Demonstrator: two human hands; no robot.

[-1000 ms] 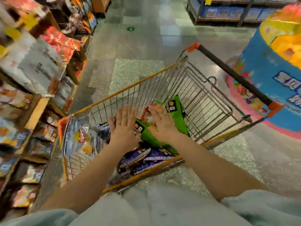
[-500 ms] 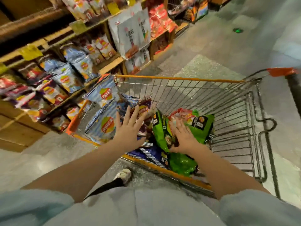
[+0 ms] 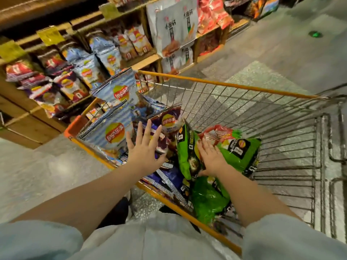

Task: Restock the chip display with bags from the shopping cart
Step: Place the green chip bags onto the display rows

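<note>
Since half a second ago my view has swung only slightly and my left hand (image 3: pixel 143 147) has spread wider above the purple bags, while my right hand (image 3: pixel 212 158) has stayed flat on the green chip bag (image 3: pixel 238 152). In the store aisle, I lean over the shopping cart (image 3: pixel 225 85), its orange-trimmed wire basket filling the middle and right of the scene. My left hand hovers with fingers splayed and straight, holding nothing, over a purple chip bag (image 3: pixel 169 121) that stands tilted near the cart's left end. My right hand lies palm down with its fingers extended on the green bag, pressing rather than gripping; whether the thumb hooks under the bag's edge I cannot tell. A second green bag (image 3: pixel 206 201) sits nearer to me against the cart's near rail, and dark blue bags (image 3: pixel 169 181) lie flat under my left wrist. Two light blue striped bags (image 3: pixel 114 134) stand upright at the cart's left corner, one behind the other. Beyond the cart on the far left, the wooden chip display (image 3: pixel 144 61) holds rows of bags in blue, red and purple, with yellow price tags (image 3: pixel 49 35) on the shelf edges. Large white snack packs (image 3: pixel 172 25) stand further right along the shelf. My pale sleeves frame the bottom of the view.
</note>
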